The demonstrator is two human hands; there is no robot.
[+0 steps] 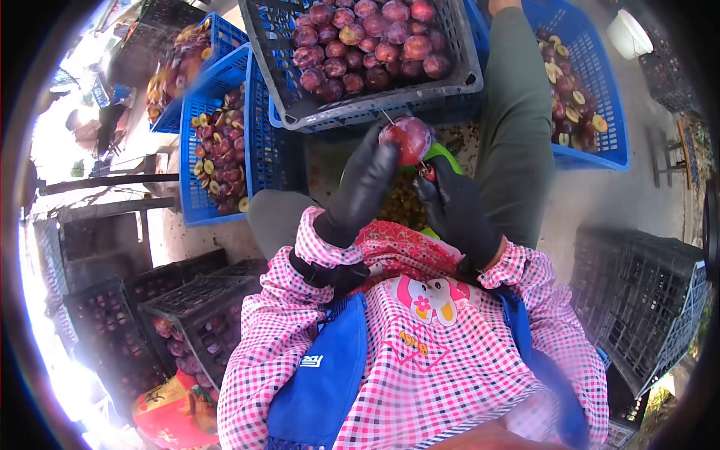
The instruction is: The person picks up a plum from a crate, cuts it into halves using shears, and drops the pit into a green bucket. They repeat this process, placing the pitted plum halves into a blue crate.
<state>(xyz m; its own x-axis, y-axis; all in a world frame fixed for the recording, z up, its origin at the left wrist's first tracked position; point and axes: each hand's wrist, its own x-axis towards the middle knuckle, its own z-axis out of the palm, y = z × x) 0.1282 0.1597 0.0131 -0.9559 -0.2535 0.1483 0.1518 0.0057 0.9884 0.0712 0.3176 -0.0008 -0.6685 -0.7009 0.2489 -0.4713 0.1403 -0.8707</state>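
My left hand, in a black glove, is closed around a reddish-purple plum in front of the black crate. My right hand, also gloved in black, grips a small knife with a reddish handle. Its thin blade runs up to the plum, and a metal tip shows at the plum's upper left. How deep the blade sits in the fruit cannot be seen. Below both hands, a green-rimmed container with small yellowish-brown pieces in it is partly hidden.
A black crate of whole plums rests on a blue crate ahead. Blue crates with cut plums stand left and right. Black crates are stacked at right, others at lower left. A white bucket stands far right.
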